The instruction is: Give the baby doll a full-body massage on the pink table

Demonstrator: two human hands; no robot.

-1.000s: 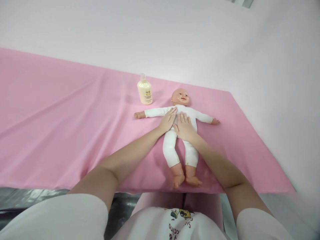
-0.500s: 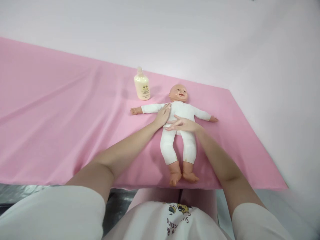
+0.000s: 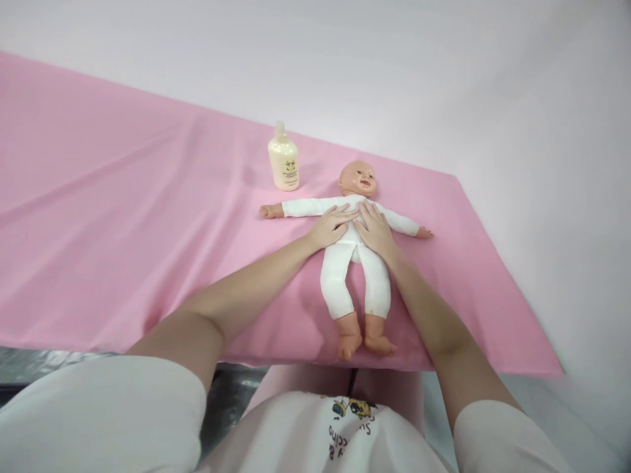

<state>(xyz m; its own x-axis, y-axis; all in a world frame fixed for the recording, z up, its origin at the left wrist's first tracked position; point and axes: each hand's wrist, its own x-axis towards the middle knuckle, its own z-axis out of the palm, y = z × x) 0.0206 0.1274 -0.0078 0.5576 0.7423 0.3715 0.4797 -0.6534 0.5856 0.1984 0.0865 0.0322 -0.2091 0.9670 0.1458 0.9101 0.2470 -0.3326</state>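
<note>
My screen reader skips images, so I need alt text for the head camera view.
Both hands, left hand and right hand, lie flat on the chest of a baby doll in white, face up on a pink sheet. A cream lotion bottle stands upright beside its head.

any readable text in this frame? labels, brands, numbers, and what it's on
Bottle label: a small emblem with lines of print above and below, too small and blurred to read.
Shirt print on the person's own shirt, at the bottom edge: seen upside down and cut off by the frame, next to a yellow cartoon figure; a few dark red letters show, but no whole word can be read.
Doll and pink cloth: no text.
</note>
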